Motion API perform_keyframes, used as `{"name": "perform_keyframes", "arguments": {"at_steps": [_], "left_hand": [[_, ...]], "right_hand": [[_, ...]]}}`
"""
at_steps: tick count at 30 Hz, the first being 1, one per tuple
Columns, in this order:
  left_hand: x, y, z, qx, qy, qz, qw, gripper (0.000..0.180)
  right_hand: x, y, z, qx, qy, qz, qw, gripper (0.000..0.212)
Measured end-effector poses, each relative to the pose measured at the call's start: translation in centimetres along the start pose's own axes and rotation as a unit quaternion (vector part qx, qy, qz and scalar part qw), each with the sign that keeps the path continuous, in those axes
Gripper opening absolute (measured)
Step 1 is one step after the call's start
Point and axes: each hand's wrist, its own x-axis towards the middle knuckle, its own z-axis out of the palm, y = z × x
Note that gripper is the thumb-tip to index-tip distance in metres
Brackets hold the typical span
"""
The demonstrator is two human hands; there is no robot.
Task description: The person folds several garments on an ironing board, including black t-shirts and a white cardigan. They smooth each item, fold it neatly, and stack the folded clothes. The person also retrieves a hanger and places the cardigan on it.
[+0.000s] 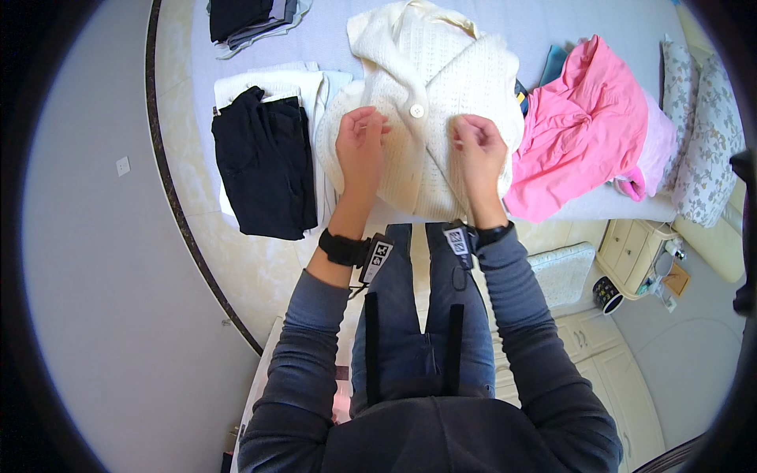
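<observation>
My left hand [360, 146] and right hand [477, 146] rest on the cream knit cardigan [426, 94], spread on the bed [552, 31]. Fingers of both hands are curled narrow, pinching its front edges beside the white button [417, 110]. Black folded garment [266, 165] lies left; pink garment [587, 126] right.

2 labels show, both just below the cream cardigan [430, 79]: a left tag [379, 256] and a right tag [458, 239], each small, rectangular, white with black square patterns.
</observation>
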Motion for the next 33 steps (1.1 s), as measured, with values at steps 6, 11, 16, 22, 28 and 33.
{"name": "perform_keyframes", "arguments": {"at_steps": [6,11,16,22,28,33], "left_hand": [[-5.9,-1.2,0.0,0.453,-0.009,0.280,0.846,0.041],[-6.4,-1.5,-1.2,0.468,-0.012,0.249,0.848,0.032],[-6.3,1.2,-5.4,0.349,-0.010,0.151,0.925,0.015],[-6.9,2.1,-5.0,0.268,-0.046,0.103,0.957,0.014],[-6.3,0.0,-5.1,0.295,-0.143,0.058,0.943,0.017],[-6.8,-1.3,-5.5,0.255,-0.140,0.024,0.957,0.021]], "right_hand": [[-5.1,0.6,-6.1,-0.376,-0.057,-0.172,0.909,0.043],[-5.3,1.8,-8.7,-0.449,-0.049,-0.142,0.881,0.027],[-3.2,-1.2,-10.8,-0.149,-0.050,0.108,0.982,0.020],[-4.5,-3.5,-8.0,-0.433,-0.165,-0.109,0.879,0.052],[-5.5,-3.1,-6.4,-0.423,-0.187,-0.206,0.863,0.027],[-5.6,-1.2,-6.3,-0.414,-0.172,-0.142,0.883,0.025]]}}
